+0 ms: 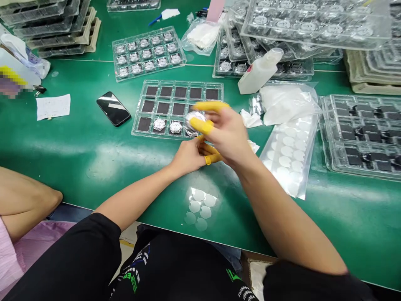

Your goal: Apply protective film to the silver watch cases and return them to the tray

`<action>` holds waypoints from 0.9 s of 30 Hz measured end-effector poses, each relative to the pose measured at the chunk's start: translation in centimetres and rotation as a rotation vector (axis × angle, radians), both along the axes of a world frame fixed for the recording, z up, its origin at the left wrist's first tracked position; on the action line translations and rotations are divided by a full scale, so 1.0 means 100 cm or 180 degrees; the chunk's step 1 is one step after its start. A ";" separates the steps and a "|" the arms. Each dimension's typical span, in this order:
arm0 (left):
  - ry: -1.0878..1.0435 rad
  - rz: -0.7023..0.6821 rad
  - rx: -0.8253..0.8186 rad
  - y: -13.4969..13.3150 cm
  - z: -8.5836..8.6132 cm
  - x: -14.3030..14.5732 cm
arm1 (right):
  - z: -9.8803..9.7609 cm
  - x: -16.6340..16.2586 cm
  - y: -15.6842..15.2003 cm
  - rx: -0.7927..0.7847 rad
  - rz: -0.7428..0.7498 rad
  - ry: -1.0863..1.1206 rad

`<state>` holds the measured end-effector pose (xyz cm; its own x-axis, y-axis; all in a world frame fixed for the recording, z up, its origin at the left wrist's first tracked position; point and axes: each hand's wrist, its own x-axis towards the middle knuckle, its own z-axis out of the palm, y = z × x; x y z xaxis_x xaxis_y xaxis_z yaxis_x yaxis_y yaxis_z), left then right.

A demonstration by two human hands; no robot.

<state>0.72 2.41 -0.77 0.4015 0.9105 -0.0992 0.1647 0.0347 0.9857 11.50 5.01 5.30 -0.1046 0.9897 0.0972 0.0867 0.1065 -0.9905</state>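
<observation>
My right hand (pixel 226 136), blurred by motion, has yellow finger cots and pinches a round silver watch (pixel 196 122) between two fingertips above the tray's right end. My left hand (pixel 188 156) sits just below it at the tray's front edge, its cotted fingers curled toward my right hand; anything in them is hidden. The clear plastic tray (pixel 138 127) has dark square pads, with two round silver watches (pixel 167 126) lying in its front row. A sheet of clear round stickers (pixel 288 154) lies right of my hands, and several loose stickers (pixel 199 207) lie below them.
A black phone (pixel 113 108) and a paper note (pixel 53 106) lie left of the tray. A white bottle (pixel 260 71) and stacked watch trays (pixel 313 25) stand behind. A tray of dark pads (pixel 360 136) lies at right. A co-worker's arm (pixel 21 196) rests at left.
</observation>
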 end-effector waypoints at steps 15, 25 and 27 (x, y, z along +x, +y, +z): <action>-0.0219 -0.0441 0.0181 -0.007 -0.005 -0.001 | -0.026 0.088 -0.046 -0.1581 0.0217 0.0154; -0.0475 0.0031 -0.0382 -0.002 0.001 0.000 | -0.042 0.152 -0.039 0.0196 -0.0053 -0.2801; -0.0522 0.0072 -0.0425 -0.002 0.003 0.001 | -0.045 0.151 -0.038 0.0227 -0.0068 -0.2917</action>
<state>0.79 2.22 -0.48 0.4017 0.9026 -0.1546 0.0003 0.1686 0.9857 26.56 1.17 0.81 -0.1528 0.9872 0.0462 0.8373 0.1542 -0.5246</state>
